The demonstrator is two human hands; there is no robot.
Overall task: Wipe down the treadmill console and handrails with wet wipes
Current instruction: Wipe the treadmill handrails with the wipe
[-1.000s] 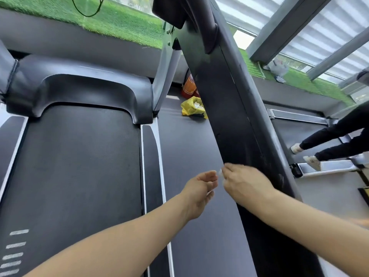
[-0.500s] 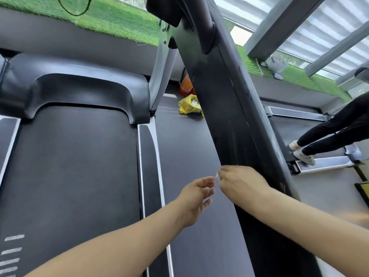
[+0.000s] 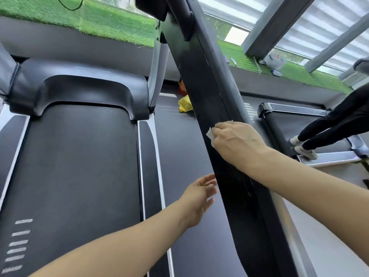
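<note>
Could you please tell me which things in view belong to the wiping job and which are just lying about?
Part of the job:
- right hand
- wet wipe in its grip
- black handrail under it
- left hand, open, off the rail

Lying about:
- yellow bag on the floor
- plastic bag on the turf ledge

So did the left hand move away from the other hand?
Yes. The left hand dropped lower along the black rail, leaving the right hand with the wipe.
</note>
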